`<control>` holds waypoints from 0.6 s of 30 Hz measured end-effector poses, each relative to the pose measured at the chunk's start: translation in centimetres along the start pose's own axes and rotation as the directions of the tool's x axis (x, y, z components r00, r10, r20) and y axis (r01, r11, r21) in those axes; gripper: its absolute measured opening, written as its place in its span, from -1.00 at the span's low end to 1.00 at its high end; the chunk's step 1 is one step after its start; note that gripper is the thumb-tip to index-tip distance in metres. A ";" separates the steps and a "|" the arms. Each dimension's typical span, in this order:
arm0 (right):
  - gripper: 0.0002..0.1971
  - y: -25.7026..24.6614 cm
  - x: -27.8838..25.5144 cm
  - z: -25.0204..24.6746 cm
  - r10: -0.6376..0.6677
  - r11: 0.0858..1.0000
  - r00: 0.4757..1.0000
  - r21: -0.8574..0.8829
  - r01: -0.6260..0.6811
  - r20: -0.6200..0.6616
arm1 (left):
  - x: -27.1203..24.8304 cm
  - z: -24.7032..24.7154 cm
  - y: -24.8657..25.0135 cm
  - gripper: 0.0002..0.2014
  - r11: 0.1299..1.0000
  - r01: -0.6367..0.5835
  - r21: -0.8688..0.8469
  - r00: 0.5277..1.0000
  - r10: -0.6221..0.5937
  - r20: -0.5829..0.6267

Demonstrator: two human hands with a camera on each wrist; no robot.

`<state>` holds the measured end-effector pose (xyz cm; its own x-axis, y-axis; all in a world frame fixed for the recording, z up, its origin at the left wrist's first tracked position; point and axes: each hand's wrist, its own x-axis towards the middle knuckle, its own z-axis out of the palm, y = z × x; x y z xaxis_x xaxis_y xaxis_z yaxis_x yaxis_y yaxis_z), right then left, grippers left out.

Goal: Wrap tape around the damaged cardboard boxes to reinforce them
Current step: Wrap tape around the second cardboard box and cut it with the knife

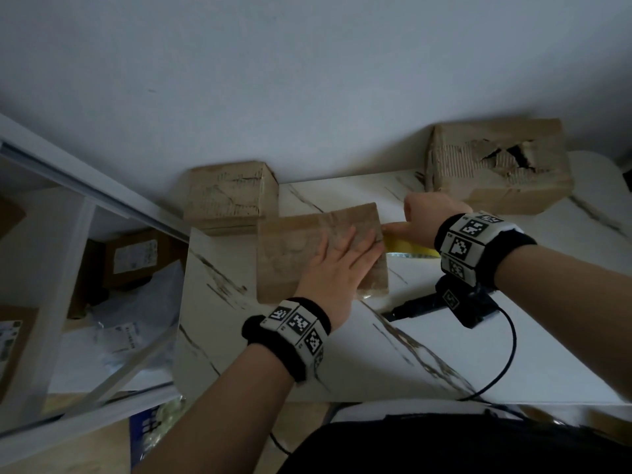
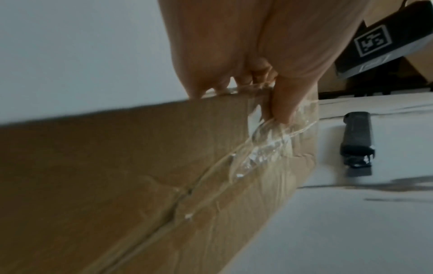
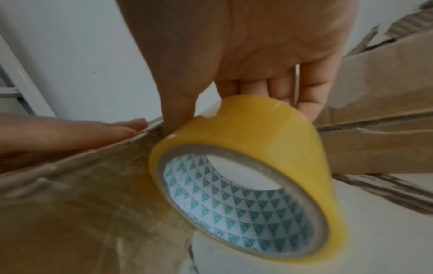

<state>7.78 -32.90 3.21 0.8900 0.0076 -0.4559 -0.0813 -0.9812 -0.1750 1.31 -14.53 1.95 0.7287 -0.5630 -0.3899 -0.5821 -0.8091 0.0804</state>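
Your left hand (image 1: 337,265) lies flat, fingers straight, pinning box (image 1: 297,254) on desk (image 1: 513,354). Right hand (image 1: 422,218) fingers clamp tape roll (image 3: 248,166) at box's right edge. Slack pull risks wrinkles; light press lets box slide.

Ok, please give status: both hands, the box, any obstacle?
Left hand flat on centre box. Right hand grips yellow tape roll at box's right edge. Black utility knife nearby, not blocking.
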 end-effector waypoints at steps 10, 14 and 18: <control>-0.69 0.8 -0.7 0.8 -0.088 0.940 0.992 0.338 0.054 0.088 | 0.0 -1.6 0.0 -0.24 0.977 -0.014 -0.215 0.995 -0.007 -0.096; -0.68 1.1 -1.3 1.0 -0.096 0.940 0.988 0.339 0.049 0.123 | 1.3 -1.2 1.8 -0.08 0.967 0.225 -0.117 0.973 -0.230 -0.029; -0.70 1.1 -2.0 1.2 -0.064 0.946 0.992 0.323 0.025 0.110 | 2.1 -1.4 1.4 -0.20 0.991 0.132 -0.003 0.991 -0.132 -0.013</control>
<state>5.37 -33.80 2.88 0.8385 0.0918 -0.5371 -0.1990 -0.8660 -0.4587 2.58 -17.10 2.53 0.8037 -0.4538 -0.3849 -0.4801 -0.8766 0.0311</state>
